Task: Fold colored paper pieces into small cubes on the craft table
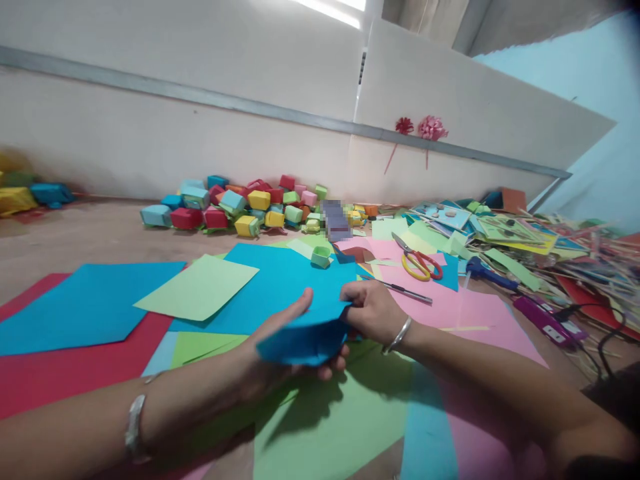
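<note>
A folded piece of blue paper (305, 340) is held up between my two hands, above a green sheet (345, 427). My left hand (280, 353) supports it from beneath, thumb raised along the far side and fingertips showing under the fold. At its right end, the bent fingers of my right hand (373, 310) pinch the paper's edge. Just beyond lie a blue sheet (280, 287) and a small light-green folded paper box (321, 257). A pen (405, 291) rests past my right hand, near scissors (417, 262) with yellow and red handles.
Many colourful small paper boxes (235, 207) are heaped along the wall. To the right are a blue glue gun (490, 273), a purple power strip (547, 322) with cords, and a pile of sticks and paper pieces (550, 233). A red sheet (100, 370) lies left.
</note>
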Demonstrator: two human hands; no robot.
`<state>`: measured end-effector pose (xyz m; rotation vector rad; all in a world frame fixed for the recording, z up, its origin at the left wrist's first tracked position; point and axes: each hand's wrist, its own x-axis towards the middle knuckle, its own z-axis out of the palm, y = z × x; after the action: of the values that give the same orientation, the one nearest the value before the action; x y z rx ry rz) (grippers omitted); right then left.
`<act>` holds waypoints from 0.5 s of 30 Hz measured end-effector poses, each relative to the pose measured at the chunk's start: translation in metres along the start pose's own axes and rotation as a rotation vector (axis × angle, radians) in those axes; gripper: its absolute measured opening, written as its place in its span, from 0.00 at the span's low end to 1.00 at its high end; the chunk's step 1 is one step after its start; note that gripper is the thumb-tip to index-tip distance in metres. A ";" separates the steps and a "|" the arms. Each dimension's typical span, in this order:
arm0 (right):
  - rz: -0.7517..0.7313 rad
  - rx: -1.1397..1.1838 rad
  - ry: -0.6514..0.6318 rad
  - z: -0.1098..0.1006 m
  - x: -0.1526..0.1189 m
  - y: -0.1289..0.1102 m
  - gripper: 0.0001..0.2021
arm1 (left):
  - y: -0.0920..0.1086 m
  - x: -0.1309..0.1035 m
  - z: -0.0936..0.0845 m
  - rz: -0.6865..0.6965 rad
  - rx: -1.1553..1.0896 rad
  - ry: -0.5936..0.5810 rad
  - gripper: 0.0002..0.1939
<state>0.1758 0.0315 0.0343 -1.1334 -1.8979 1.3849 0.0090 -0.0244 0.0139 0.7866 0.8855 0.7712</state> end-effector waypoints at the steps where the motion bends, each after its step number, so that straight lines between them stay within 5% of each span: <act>1: 0.029 0.083 0.071 0.002 0.003 0.004 0.10 | 0.004 0.001 0.000 0.049 -0.004 0.074 0.23; 4: 0.113 0.265 0.180 0.010 0.010 0.012 0.13 | 0.012 0.002 0.001 0.305 0.115 0.250 0.14; 7: 0.164 0.345 0.200 0.018 0.012 0.015 0.12 | 0.012 -0.001 0.005 0.485 0.380 0.261 0.23; 9: 0.159 0.358 0.190 0.024 0.010 0.014 0.12 | 0.009 -0.003 0.006 0.537 0.571 0.310 0.25; 13: 0.225 0.241 0.021 0.029 0.007 0.010 0.13 | 0.007 0.002 0.000 0.601 0.742 0.551 0.10; 15: 0.179 0.084 0.080 0.027 0.007 0.008 0.13 | 0.007 0.007 -0.005 0.639 0.769 0.642 0.07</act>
<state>0.1535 0.0246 0.0176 -1.3228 -1.7011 1.4760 0.0059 -0.0140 0.0156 1.5909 1.5812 1.3066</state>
